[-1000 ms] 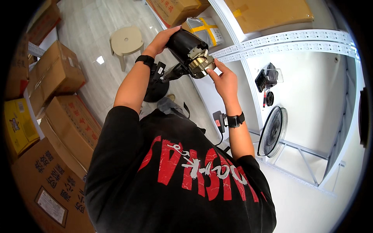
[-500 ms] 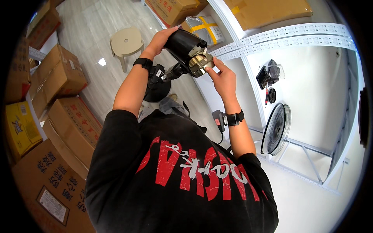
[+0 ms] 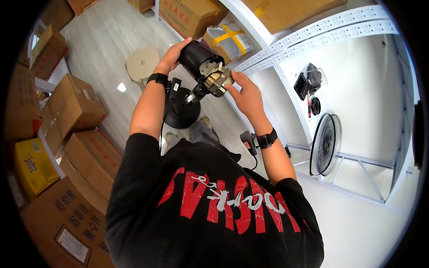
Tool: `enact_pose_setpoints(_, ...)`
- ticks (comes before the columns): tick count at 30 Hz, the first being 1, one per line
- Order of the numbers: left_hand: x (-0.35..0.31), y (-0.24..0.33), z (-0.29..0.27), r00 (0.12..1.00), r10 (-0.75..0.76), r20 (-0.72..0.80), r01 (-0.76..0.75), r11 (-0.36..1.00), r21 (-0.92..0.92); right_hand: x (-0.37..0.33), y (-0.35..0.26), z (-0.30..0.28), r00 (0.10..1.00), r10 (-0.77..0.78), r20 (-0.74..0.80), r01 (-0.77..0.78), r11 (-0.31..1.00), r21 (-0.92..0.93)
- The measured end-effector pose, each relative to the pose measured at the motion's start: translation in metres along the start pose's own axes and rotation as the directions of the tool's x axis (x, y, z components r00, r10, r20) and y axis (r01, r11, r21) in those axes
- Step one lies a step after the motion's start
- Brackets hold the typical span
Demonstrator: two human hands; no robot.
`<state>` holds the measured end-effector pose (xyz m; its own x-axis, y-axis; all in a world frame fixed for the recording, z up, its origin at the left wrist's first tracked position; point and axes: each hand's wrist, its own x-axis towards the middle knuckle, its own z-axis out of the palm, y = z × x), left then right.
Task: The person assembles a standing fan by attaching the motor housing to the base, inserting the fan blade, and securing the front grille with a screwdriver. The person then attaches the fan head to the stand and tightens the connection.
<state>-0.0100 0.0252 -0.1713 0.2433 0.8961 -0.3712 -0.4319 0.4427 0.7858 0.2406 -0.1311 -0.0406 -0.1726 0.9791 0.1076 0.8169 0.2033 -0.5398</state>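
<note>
In the upper middle of the frame, I see the left hand with its grip curled around a glossy black, rounded plastic shell, while the right hand pinches a silvery, brass-toned metal motor. I judge the work partway: the motor is exposed, and a round black wire fan grille rests apart on the white shelf at the frame's right. What stands unfinished is the held pair: the shell leaves the motor uncovered, and whether they are fastened together I cannot tell.
</note>
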Motion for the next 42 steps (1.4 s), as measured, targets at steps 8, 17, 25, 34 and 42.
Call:
enact_pose_setpoints(8, 0.000, 0.002, -0.005, 0.996, -0.055, -0.073, 0.050, 0.997, -0.066, -0.005, -0.005, -0.002, 0.998, -0.041, -0.043, 0.041, 0.999, -0.005)
enact_pose_setpoints(17, -0.008, 0.000, -0.003, 0.993, -0.025, -0.112, 0.019, 0.998, -0.055, 0.006, 0.002, -0.008, 0.995, -0.097, -0.022, 0.098, 0.991, 0.094)
enact_pose_setpoints(25, -0.021, 0.007, -0.016, 0.986, 0.067, -0.152, -0.077, 0.995, -0.062, 0.006, 0.004, -0.009, 0.993, -0.112, -0.022, 0.114, 0.986, 0.123)
enact_pose_setpoints(34, -0.038, 0.024, -0.007, 0.975, 0.110, -0.194, -0.125, 0.990, -0.065, 0.001, 0.007, -0.001, 0.992, -0.102, -0.078, 0.112, 0.983, 0.148)
enact_pose_setpoints(42, -0.036, 0.028, 0.010, 0.942, 0.314, -0.116, -0.303, 0.948, 0.102, 0.002, 0.015, 0.006, 0.985, -0.130, -0.116, 0.142, 0.984, 0.108)
